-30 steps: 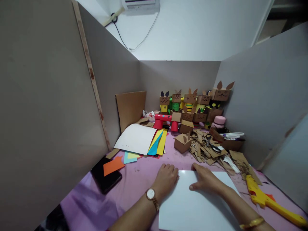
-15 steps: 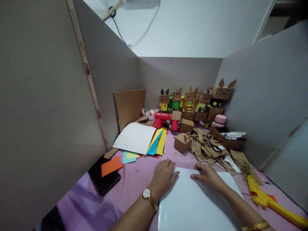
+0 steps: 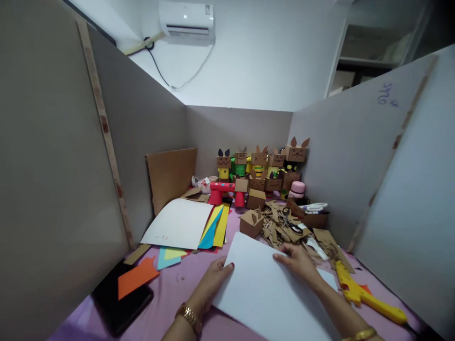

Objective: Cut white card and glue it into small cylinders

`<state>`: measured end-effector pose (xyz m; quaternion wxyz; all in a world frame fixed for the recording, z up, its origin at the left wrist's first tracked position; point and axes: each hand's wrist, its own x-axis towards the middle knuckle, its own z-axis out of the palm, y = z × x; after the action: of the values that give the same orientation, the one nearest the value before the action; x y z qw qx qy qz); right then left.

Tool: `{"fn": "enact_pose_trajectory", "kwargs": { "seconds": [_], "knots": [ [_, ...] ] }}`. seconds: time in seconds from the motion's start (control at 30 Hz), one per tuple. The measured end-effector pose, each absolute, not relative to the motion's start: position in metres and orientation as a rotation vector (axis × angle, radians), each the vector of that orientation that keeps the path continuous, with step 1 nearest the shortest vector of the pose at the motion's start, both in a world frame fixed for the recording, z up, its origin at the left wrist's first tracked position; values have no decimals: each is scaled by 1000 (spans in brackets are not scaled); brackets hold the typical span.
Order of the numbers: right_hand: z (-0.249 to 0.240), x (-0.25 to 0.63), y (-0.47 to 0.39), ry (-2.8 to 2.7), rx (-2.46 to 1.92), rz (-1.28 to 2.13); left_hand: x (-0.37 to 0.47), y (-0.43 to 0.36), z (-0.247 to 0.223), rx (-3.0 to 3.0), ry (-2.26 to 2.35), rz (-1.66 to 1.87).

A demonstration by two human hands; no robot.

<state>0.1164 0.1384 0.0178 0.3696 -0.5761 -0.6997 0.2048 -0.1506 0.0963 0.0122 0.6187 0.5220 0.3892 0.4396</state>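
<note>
Left hand (image 3: 210, 282) pinches the left edge of a white paper sheet (image 3: 268, 293), right hand (image 3: 300, 264) its far edge, each grip closed thumb-on-top, apparently to steady it over the desk (image 3: 174, 289), with scissors (image 3: 295, 228) atop cardboard scraps (image 3: 273, 231) beyond.

a: the white sheet (image 3: 263, 289) looks like smooth paper.
b: yes, mostly matt. the purple cloth (image 3: 170, 291) is dull and slightly wrinkled.
a: and the glue gun (image 3: 380, 307)?
b: yellow plastic, smooth with a faint shine.
a: the linked bracelet (image 3: 188, 318) seems to be polished metal.
b: so does the bangle (image 3: 362, 334), only smoother. the scraps (image 3: 275, 229) are matt brown cardboard, rough-edged.
a: that black slab (image 3: 131, 312)?
b: glossy. the strip (image 3: 103, 118) at left is bare, knotty wood.
</note>
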Motion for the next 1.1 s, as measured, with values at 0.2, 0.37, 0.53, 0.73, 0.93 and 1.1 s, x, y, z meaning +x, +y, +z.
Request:
{"fn": "enact_pose_trajectory", "kwargs": {
  "seconds": [0.2,0.37,0.53,0.73,0.93,1.1],
  "knots": [
    [15,110,139,-1781,-1454,510,-153,108,1,1136,933,1047],
    [15,104,136,-1751,-1430,513,-158,109,4,1088,974,1059],
    [17,109,136,-1695,-1373,582,-159,101,18,1059,902,1042],
    [26,107,131,-1565,-1284,700,-160,98,21,1026,852,1003],
    [20,78,118,-1263,-1027,1039,-160,104,11,1043,880,965],
    [3,64,116,-1023,-931,1259,-161,105,10,1062,889,944]
  ]
}}
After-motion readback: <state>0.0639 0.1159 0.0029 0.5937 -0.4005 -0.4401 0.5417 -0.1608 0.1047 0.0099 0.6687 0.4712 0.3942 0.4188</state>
